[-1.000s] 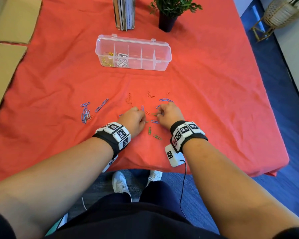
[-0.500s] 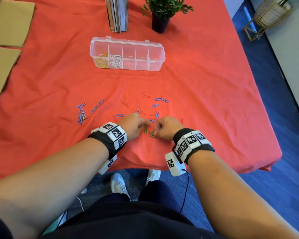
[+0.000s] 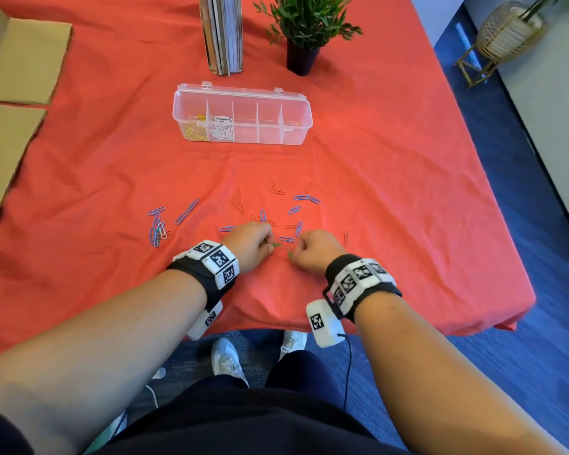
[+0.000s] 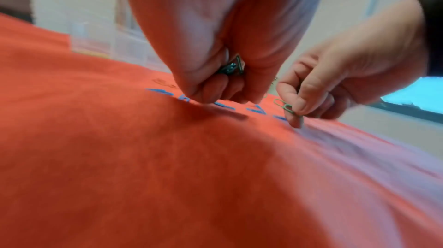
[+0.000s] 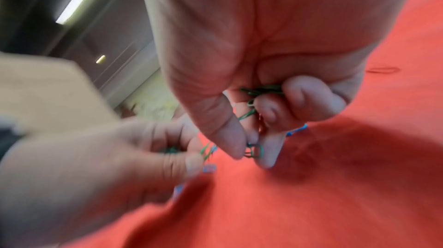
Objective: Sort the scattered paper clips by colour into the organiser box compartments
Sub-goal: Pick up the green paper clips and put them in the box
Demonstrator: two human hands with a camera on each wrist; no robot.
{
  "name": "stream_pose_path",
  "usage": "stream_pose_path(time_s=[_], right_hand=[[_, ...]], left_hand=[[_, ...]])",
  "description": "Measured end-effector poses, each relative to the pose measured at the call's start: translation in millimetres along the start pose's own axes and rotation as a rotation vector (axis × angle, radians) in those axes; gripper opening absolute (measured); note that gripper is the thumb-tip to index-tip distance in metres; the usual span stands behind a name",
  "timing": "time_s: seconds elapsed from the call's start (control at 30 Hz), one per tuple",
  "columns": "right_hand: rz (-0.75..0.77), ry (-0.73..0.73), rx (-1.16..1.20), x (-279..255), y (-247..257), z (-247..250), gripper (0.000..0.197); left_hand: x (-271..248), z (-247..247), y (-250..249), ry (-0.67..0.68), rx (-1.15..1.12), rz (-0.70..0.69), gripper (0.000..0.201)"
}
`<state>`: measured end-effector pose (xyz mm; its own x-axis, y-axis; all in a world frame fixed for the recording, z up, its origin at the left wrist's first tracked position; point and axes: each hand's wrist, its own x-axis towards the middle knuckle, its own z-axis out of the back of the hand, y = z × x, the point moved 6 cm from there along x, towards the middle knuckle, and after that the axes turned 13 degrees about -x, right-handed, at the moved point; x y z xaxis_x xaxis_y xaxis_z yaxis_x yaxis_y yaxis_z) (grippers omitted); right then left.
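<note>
Blue paper clips [image 3: 306, 198] and red paper clips [image 3: 278, 191] lie scattered on the red cloth [image 3: 391, 178]. The clear organiser box [image 3: 242, 113] stands farther back, with yellow clips [image 3: 194, 131] in its left compartment and white clips [image 3: 222, 128] in the one beside it. My left hand [image 3: 252, 244] grips several green clips [image 4: 231, 67] in its curled fingers. My right hand [image 3: 314, 251] pinches a green clip [image 5: 254, 150] between thumb and forefinger and holds more green clips [image 5: 261, 89] in its palm. Both hands hover just above the cloth, close together.
A pile of blue clips [image 3: 156, 229] lies at the left. Upright books [image 3: 224, 34] and a potted plant [image 3: 304, 31] stand behind the box. Cardboard sheets [image 3: 10, 103] lie at the far left. The table's front edge [image 3: 276, 326] is just behind my wrists.
Both hands have drawn back toward me. The green clips that lay on the cloth between them are now in my fingers.
</note>
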<state>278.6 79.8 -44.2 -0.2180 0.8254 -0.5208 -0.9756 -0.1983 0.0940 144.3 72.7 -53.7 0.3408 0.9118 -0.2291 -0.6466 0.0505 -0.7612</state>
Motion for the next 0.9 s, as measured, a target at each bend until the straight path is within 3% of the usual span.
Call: stream_pose_path(time_s=[0.07,0.23,0.37,0.57,0.63,0.77,0.9], right_hand=[[-0.095,-0.013,0.273,8,-14,7,0.029],[-0.258,-0.13,0.927,25,-30,24,0.026],[-0.189,-0.135,1.312,36,-18,51,0.023],[-0.119,0.01,1.8,54,-1,91,0.024],[-0.101,0.031,1.902,58,7,105,0.016],[-0.022,0.039,1.888,66,25,121,0.016],[-0.037,0.075,1.828,73,39,115,0.022]], left_hand=[[0,12,6,-0.059,-0.136,0.046,0.01],[1,45,18,-0.185,-0.444,0.218,0.008],[1,75,36,-0.31,-0.749,0.385,0.018],[-8,122,53,-0.44,-1.292,0.464,0.022],[-11,142,59,-0.463,-1.287,0.426,0.021],[-21,170,70,-0.51,-1.251,0.385,0.024],[-34,167,85,-0.474,-1.403,0.448,0.025]])
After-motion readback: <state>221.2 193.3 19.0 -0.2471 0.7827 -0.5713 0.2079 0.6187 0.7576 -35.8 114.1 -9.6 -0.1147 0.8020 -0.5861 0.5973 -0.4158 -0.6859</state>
